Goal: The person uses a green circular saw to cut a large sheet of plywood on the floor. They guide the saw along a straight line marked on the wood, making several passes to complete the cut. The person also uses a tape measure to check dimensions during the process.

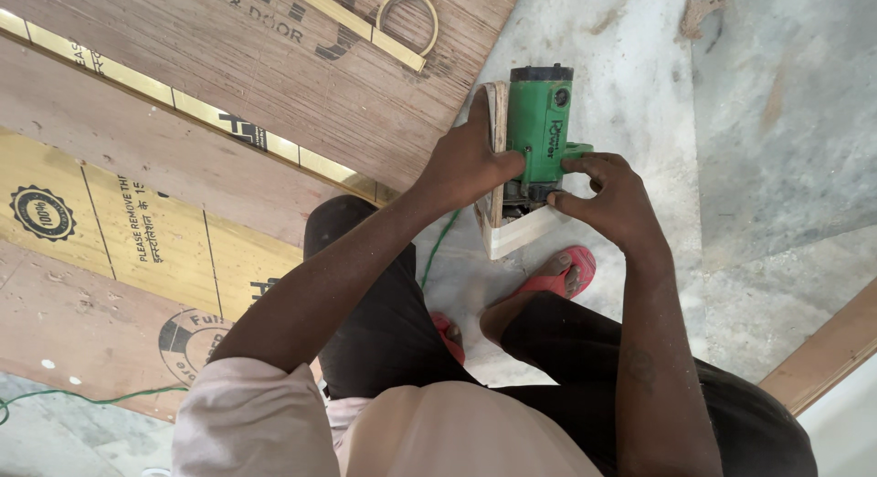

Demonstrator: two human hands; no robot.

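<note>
A large yellow rectangular label [137,230] with black print and a round black seal [41,212] lies on the plywood sheet [164,157] at left. A green power tool [539,121] carries small dark markings.

one green nail gun [541,121], two hands [466,162], two red sandals [559,274]

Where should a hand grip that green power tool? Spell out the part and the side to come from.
Probably the green power tool is best gripped at its lower body and side handle stub, coming from the right, as the right hand does. The left hand and the plywood piece take up its left side, and the upper casing looks wider to wrap.
</note>
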